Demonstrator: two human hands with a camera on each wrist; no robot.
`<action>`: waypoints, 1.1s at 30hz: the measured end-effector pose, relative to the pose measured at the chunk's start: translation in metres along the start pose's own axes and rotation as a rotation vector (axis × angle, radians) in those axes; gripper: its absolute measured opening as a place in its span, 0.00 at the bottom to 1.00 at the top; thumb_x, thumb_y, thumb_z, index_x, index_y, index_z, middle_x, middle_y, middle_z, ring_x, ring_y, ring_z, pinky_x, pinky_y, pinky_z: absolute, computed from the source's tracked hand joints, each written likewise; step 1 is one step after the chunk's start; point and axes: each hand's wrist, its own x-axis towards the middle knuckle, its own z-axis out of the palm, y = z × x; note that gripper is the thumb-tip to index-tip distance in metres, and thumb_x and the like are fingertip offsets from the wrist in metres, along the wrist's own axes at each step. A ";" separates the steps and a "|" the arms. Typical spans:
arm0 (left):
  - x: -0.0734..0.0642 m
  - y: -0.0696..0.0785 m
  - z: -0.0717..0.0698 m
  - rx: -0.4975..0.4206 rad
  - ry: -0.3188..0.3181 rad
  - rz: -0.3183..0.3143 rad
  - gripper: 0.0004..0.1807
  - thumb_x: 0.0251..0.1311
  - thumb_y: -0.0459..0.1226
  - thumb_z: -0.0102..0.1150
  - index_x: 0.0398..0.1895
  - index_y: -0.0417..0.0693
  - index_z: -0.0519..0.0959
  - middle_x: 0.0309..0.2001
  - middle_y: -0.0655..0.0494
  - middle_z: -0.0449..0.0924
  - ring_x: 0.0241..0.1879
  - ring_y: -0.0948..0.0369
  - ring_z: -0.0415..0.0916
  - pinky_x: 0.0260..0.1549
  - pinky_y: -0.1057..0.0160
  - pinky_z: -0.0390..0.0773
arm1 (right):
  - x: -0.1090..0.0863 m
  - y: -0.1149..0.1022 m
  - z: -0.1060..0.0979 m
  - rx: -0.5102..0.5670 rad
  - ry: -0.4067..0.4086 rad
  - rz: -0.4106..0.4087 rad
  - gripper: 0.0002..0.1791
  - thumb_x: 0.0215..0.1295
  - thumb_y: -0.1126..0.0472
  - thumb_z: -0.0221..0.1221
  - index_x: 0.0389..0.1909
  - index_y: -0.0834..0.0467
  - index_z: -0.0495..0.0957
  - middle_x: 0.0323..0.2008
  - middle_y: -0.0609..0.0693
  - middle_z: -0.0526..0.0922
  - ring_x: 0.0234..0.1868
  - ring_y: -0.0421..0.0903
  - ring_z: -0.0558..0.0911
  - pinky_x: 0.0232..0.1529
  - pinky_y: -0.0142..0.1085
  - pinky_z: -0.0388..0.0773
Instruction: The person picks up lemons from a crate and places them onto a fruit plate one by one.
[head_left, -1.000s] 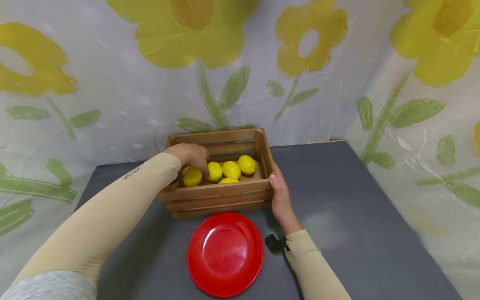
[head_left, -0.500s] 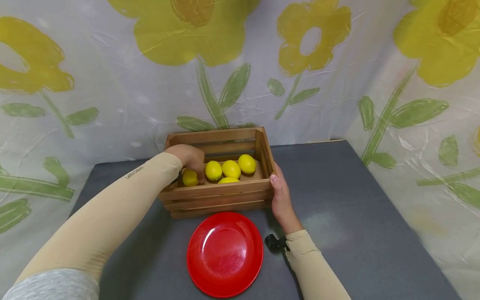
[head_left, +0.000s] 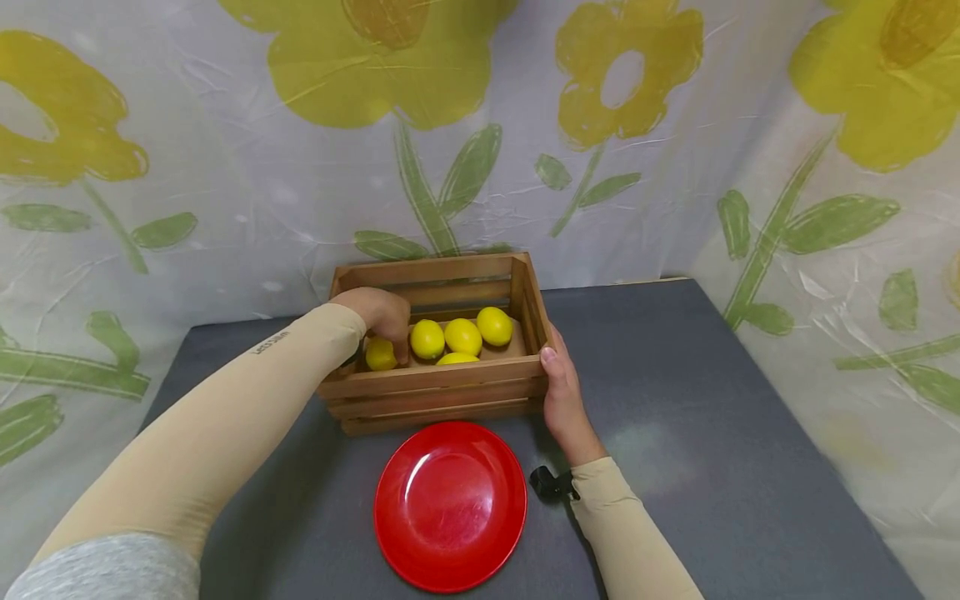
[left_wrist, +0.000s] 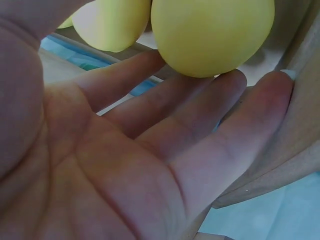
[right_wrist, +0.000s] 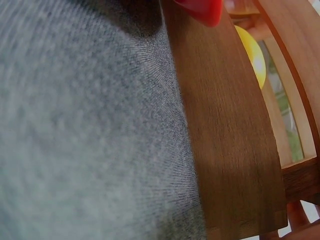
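A slatted wooden crate (head_left: pixel 442 383) stands at the back of the table with several lemons (head_left: pixel 463 337) in it. My left hand (head_left: pixel 384 315) reaches down into its left end, beside the leftmost lemon (head_left: pixel 380 354). In the left wrist view the fingers of my left hand (left_wrist: pixel 125 145) are extended, with fingertips at a lemon (left_wrist: pixel 212 35); one fingertip meets the crate wall (left_wrist: pixel 305 95). The thumb's tip is out of that view. My right hand (head_left: pixel 564 400) grips the crate's right end, thumb at the front corner. Its fingers (right_wrist: pixel 300 222) show low in the right wrist view.
A round red plate (head_left: pixel 450 508) lies on the dark grey table (head_left: pixel 690 450) just in front of the crate. Behind the table hangs a flower-patterned curtain (head_left: pixel 262 167), close to the crate's back.
My left hand has shifted slightly left inside the crate, and the leftmost lemon a little left too. Over the last half second both hands have stayed almost still.
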 end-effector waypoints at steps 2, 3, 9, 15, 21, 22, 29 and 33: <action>0.000 0.001 0.000 0.019 -0.004 -0.006 0.27 0.60 0.46 0.77 0.58 0.40 0.84 0.61 0.46 0.85 0.58 0.46 0.83 0.63 0.45 0.82 | -0.001 0.000 0.000 0.005 -0.002 0.003 0.42 0.74 0.46 0.42 0.87 0.57 0.54 0.84 0.60 0.57 0.81 0.64 0.60 0.80 0.65 0.54; 0.000 0.002 0.001 0.034 -0.005 -0.011 0.26 0.59 0.45 0.77 0.57 0.40 0.85 0.60 0.46 0.85 0.57 0.47 0.83 0.63 0.46 0.82 | -0.001 0.000 -0.001 0.006 -0.001 0.008 0.42 0.74 0.46 0.42 0.87 0.56 0.54 0.84 0.59 0.57 0.81 0.64 0.60 0.80 0.65 0.54; 0.001 0.006 -0.001 0.085 -0.005 -0.035 0.20 0.59 0.44 0.78 0.50 0.44 0.87 0.52 0.48 0.86 0.51 0.49 0.81 0.57 0.48 0.83 | -0.002 -0.002 -0.002 -0.001 0.009 0.019 0.42 0.74 0.46 0.42 0.87 0.56 0.53 0.85 0.59 0.56 0.81 0.64 0.59 0.80 0.65 0.54; 0.002 0.002 -0.002 0.089 -0.017 -0.020 0.17 0.59 0.42 0.79 0.48 0.45 0.88 0.46 0.51 0.85 0.46 0.51 0.80 0.50 0.53 0.83 | 0.000 -0.002 -0.001 -0.001 -0.004 -0.005 0.42 0.74 0.48 0.41 0.87 0.57 0.54 0.85 0.59 0.57 0.81 0.63 0.60 0.80 0.62 0.54; 0.002 0.002 -0.002 0.077 -0.016 0.004 0.18 0.59 0.41 0.78 0.49 0.44 0.88 0.47 0.52 0.85 0.44 0.53 0.79 0.50 0.54 0.83 | 0.000 0.000 -0.001 -0.006 0.001 -0.006 0.42 0.74 0.47 0.41 0.87 0.57 0.54 0.85 0.59 0.57 0.81 0.64 0.60 0.80 0.64 0.54; 0.002 0.002 -0.002 0.084 -0.013 0.007 0.18 0.59 0.42 0.78 0.49 0.44 0.88 0.47 0.52 0.85 0.44 0.53 0.79 0.50 0.54 0.83 | 0.000 -0.001 -0.001 -0.009 0.001 -0.008 0.42 0.74 0.47 0.41 0.87 0.57 0.54 0.85 0.59 0.56 0.81 0.64 0.60 0.80 0.65 0.54; 0.005 0.003 -0.001 0.119 -0.010 -0.004 0.17 0.58 0.43 0.79 0.46 0.44 0.88 0.47 0.51 0.85 0.48 0.49 0.81 0.49 0.53 0.82 | 0.000 -0.002 -0.002 -0.022 -0.001 -0.005 0.42 0.75 0.45 0.41 0.86 0.56 0.55 0.85 0.58 0.58 0.81 0.63 0.61 0.80 0.63 0.55; 0.004 0.003 0.000 0.112 -0.024 -0.021 0.15 0.60 0.43 0.78 0.44 0.46 0.87 0.44 0.51 0.83 0.46 0.50 0.80 0.44 0.56 0.81 | 0.000 -0.003 -0.001 -0.025 -0.009 0.000 0.42 0.74 0.45 0.41 0.87 0.56 0.54 0.85 0.58 0.57 0.81 0.63 0.60 0.80 0.64 0.55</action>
